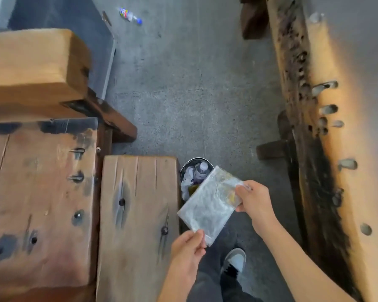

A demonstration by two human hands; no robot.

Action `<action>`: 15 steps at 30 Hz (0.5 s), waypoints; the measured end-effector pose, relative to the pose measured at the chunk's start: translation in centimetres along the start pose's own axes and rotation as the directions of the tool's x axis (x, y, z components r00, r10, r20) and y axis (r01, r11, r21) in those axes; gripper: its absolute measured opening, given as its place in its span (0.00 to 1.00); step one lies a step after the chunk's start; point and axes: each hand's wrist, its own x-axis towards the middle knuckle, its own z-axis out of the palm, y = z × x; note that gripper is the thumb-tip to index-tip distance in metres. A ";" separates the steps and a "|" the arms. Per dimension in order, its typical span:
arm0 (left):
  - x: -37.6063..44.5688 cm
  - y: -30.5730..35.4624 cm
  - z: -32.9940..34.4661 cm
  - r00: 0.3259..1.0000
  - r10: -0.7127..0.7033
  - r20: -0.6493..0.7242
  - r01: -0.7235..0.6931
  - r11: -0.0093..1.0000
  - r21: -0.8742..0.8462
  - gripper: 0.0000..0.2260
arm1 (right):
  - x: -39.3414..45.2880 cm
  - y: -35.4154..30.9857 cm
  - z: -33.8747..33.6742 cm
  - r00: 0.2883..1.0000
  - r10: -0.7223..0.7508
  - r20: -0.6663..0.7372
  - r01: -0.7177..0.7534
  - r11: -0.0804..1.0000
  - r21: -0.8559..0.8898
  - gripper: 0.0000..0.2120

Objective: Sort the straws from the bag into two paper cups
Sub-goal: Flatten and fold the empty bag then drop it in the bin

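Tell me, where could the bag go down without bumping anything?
The wooden bench left of the left hand is bare. So is the bigger wooden top beside it. The bin behind the plastic bag is crowded with rubbish.

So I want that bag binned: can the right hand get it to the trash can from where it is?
Probably yes. The right hand grips the clear bag by its far end, right beside the open trash can, with nothing between them. The left hand pinches the near corner and would have to let go.
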 end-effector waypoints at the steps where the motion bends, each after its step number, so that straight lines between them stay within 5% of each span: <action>1: 1.9 -0.4 -0.1 1.000 -0.027 -0.010 0.027 0.999 -0.027 0.12 | 1.8 0.8 1.1 1.000 0.018 -0.004 -0.018 1.000 -0.021 0.11; 7: 12.8 -2.9 -0.3 0.979 -0.181 -0.098 0.171 0.980 -0.103 0.09 | 11.4 5.0 5.9 0.998 0.063 0.001 -0.061 0.979 -0.196 0.13; 15: 22.9 -6.6 0.3 0.977 -0.197 -0.078 0.188 0.976 -0.108 0.09 | 20.5 7.4 10.1 0.999 -0.024 0.021 0.030 0.942 -0.334 0.08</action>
